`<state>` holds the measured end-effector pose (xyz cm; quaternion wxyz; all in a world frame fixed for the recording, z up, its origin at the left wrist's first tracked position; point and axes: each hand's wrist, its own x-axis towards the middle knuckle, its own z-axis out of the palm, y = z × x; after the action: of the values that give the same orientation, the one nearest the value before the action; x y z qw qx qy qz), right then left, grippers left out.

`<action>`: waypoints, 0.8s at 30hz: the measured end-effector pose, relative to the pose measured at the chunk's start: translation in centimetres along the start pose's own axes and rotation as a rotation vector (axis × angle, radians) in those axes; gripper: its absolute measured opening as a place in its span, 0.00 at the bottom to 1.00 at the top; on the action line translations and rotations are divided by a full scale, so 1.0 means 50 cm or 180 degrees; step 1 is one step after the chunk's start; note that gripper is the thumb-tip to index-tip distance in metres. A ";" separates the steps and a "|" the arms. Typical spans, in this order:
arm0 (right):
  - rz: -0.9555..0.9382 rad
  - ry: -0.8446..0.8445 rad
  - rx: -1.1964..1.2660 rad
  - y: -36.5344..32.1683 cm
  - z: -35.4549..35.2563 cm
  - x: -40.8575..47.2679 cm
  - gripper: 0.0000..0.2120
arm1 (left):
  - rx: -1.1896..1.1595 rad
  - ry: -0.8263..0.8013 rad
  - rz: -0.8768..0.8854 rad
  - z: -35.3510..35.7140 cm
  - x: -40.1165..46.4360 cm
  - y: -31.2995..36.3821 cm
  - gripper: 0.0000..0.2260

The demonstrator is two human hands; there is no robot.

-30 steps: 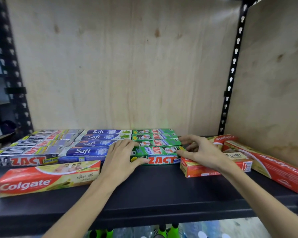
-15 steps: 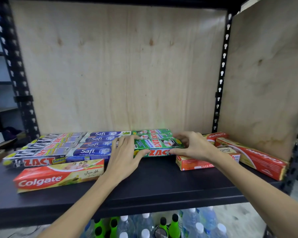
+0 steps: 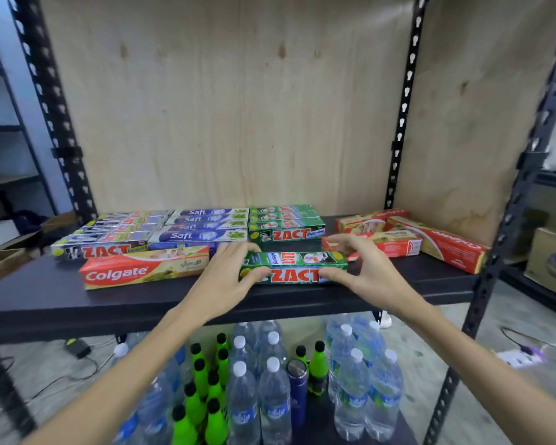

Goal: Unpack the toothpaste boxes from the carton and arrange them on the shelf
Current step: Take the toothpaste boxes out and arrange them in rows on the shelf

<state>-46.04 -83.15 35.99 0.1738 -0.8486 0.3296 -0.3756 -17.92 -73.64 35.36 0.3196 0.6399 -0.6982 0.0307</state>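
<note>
At the far left of the dark shelf [image 3: 398,285], a stack of silver Zact boxes [image 3: 109,234] lies against the plywood back [image 3: 231,107], and a red Colgate box [image 3: 145,271] lies lengthwise in front of them, near the shelf's front edge. Next to the right, blue Safi boxes [image 3: 206,224] are lined up in rows. The left hand [image 3: 227,277] comes in over the shelf edge with fingers spread, its thumb pressed on the front face of a green Zact box [image 3: 294,268] at that box's left end, the fingers reaching over the top behind it. This green box lies flat on the shelf, apart from and in front of the stack of green Zact boxes [image 3: 286,224] set against the back. The right hand [image 3: 365,271] holds the box's right end, thumb on the front face and fingers curled open above the top. Further right, several red Colgate boxes [image 3: 408,236] lie loosely at differing angles near the right wall. Below the shelf stand clear water bottles [image 3: 350,380] and green bottles [image 3: 203,390].
</note>
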 end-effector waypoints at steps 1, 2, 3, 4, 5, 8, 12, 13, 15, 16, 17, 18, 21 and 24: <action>0.0113 0.0023 0.0117 0.000 0.007 -0.017 0.29 | -0.0020 -0.0057 0.0001 0.001 -0.002 0.001 0.20; 0.0249 0.0061 0.0262 0.000 0.013 -0.033 0.29 | -0.0053 -0.0056 -0.0011 0.002 -0.003 0.004 0.20; 0.0382 0.0089 0.0397 0.004 0.019 -0.046 0.30 | -0.0098 -0.0030 -0.0068 0.004 -0.005 0.007 0.20; 0.0483 0.0119 0.0485 0.003 0.024 -0.058 0.31 | -0.0149 0.0019 -0.0140 0.006 -0.005 0.010 0.21; 0.0579 0.0156 0.0540 0.004 0.027 -0.064 0.31 | -0.0213 0.0086 -0.0234 0.009 -0.005 0.012 0.22; 0.0685 0.0329 0.0836 -0.014 0.028 -0.067 0.22 | -0.0463 0.0475 -0.0510 0.012 -0.003 0.014 0.22; 0.0801 0.0267 0.1328 -0.018 0.037 -0.066 0.18 | -0.0414 0.0460 -0.0421 0.010 -0.004 0.012 0.16; 0.0859 0.0177 0.1325 -0.012 0.041 -0.065 0.19 | -0.0463 0.0432 -0.0342 0.011 -0.006 0.012 0.14; 0.0901 0.0009 0.1204 -0.022 0.042 -0.067 0.19 | -0.0675 0.0364 -0.0292 0.009 -0.009 0.016 0.10; 0.0874 -0.0054 0.1170 -0.032 0.044 -0.071 0.19 | -0.0792 0.0295 -0.0309 0.007 -0.011 0.018 0.09; 0.0891 -0.0087 0.1197 -0.039 0.047 -0.072 0.20 | -0.0896 0.0185 -0.0335 0.005 -0.013 0.019 0.11; 0.0851 -0.0194 0.1304 -0.048 0.047 -0.075 0.21 | -0.0990 0.0042 -0.0343 0.002 -0.015 0.022 0.14; 0.1038 -0.0333 0.1791 -0.061 0.068 -0.068 0.18 | -0.1260 -0.0464 -0.0244 -0.012 -0.024 0.023 0.27; 0.0572 -0.0668 0.1031 -0.076 0.100 -0.051 0.20 | -0.1454 -0.0818 -0.0207 -0.028 -0.027 0.019 0.35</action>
<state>-41.91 -78.40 33.44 0.3741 -0.8112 0.3194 -0.3163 -18.25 -71.67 36.15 0.3653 0.5719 -0.7010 -0.2195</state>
